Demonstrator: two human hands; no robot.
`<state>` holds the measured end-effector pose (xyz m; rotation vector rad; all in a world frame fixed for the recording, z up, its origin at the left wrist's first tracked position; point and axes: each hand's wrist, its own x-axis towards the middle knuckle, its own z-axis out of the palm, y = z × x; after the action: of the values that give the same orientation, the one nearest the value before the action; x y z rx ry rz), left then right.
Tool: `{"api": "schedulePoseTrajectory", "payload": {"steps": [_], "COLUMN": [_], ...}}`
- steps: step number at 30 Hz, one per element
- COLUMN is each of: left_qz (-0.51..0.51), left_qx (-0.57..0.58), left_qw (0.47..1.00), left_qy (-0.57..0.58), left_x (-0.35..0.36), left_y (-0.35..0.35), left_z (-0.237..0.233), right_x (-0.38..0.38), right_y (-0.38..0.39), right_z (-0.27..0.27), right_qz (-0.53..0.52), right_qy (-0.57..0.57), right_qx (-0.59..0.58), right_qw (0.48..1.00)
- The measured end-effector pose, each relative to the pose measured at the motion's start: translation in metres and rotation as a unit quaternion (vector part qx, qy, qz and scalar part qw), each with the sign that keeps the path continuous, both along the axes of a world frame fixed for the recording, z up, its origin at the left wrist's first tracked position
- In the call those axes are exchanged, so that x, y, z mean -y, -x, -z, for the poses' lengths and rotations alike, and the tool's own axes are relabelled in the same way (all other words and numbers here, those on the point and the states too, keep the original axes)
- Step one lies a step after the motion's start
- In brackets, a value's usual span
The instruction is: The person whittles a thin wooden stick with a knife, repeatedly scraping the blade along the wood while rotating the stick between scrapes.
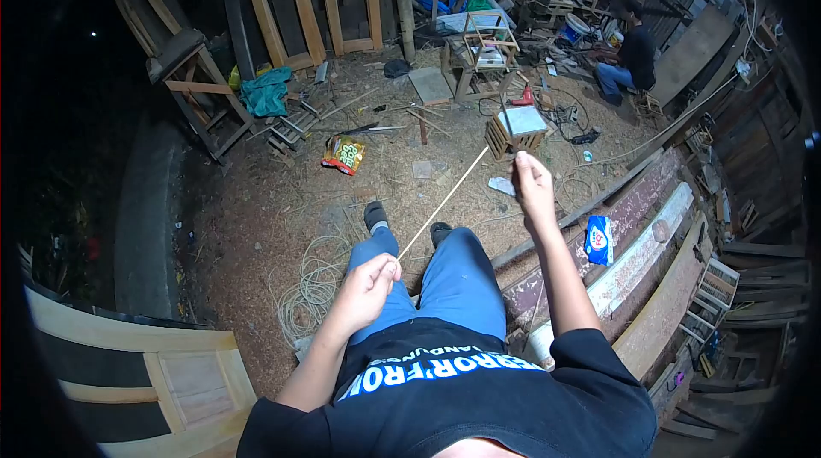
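Note:
My left hand [366,294] is closed in front of my lap, its fingers pinching one end of a thin pale stick [443,203]. The stick slants away up and to the right, its far end appearing near a small slatted wooden crate [500,143]. My right hand [534,189] is raised to the right of the stick, fingers closed. Just above it rises a narrow dark blade-like strip [508,120], seen against the crate's white top [523,121]; its lower end is hidden by the fingers.
A loose coil of thin strands [312,291] lies left of my legs, beyond it a yellow snack bag [344,154]. Planks [637,244] with a blue packet [599,241] run along my right. Another person [633,56] crouches at the back right. A red power tool [522,96] lies behind the crate.

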<state>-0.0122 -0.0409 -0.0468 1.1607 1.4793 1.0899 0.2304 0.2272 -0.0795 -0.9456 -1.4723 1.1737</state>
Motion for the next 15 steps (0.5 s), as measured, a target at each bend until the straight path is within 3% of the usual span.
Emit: {"api": "schedulePoseTrajectory", "payload": {"steps": [3, 5, 9, 13, 15], "left_qz": [0.040, 0.064, 0.082, 0.037, 0.021], "left_qx": [0.010, 0.007, 0.000, 0.007, -0.001], "left_qw": [0.999, 0.997, 0.995, 0.999, 0.999], "left_qy": [0.023, 0.034, 0.050, -0.037, -0.048], "left_x": [0.001, 0.001, -0.006, -0.027, -0.037], "left_y": [0.003, 0.002, 0.003, -0.006, -0.010], "left_z": [0.006, 0.012, 0.009, 0.014, 0.010], "right_x": [0.040, 0.048, 0.058, 0.076, 0.074], "right_y": [0.020, 0.031, 0.045, 0.060, 0.062], "right_z": [-0.026, -0.030, -0.029, -0.034, -0.022], "right_qz": [-0.097, -0.143, -0.134, -0.167, -0.106], "right_qy": [0.156, 0.158, 0.181, 0.134, 0.050], "right_qx": [-0.090, -0.127, -0.124, -0.038, -0.020], "right_qw": [0.979, 0.969, 0.966, 0.976, 0.993]}}
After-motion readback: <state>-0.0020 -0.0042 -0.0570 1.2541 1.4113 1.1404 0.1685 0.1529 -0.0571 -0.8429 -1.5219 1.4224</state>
